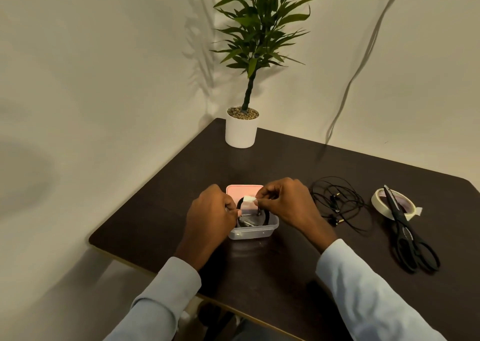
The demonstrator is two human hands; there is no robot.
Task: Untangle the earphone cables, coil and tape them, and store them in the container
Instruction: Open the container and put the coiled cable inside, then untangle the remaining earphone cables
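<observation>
1. Our right hand [283, 205] pinches the white tape tab [248, 201] on a black coil [253, 212] between thumb and fingertips, right over the container [259, 230].
2. Our left hand [210, 216] has its fingers curled at the coil's left side, at the near-left rim; it seems to pinch the coil there, though the contact itself is partly hidden.
3. The coil sits half in the container, its lower loops already below the rim and its taped top still above it. Something pale lies in the bottom, too small to name.
4. We judge the coil light, soft and springy. It will want to open up if let go carelessly, so the taped band is the place to hold it, with a second hold on the far side of the loop.
5. The tape looks like thin paper tape; a hard tug could tear it or peel it off the cable.
6. The container is small and its walls are low and close to the coil. A pink lid [244, 188] lies just behind it.
7. To the right, apart from the container, a loose tangle [337, 203] lies on the table [285, 159], not yet coiled.
8. Farther right are the tape roll [376, 197] and black scissors [405, 226] laid across it.
9. There is open tabletop in front of and behind us; the plant [241, 130] stands well back in the corner. The table's left edge runs near our left arm.
</observation>
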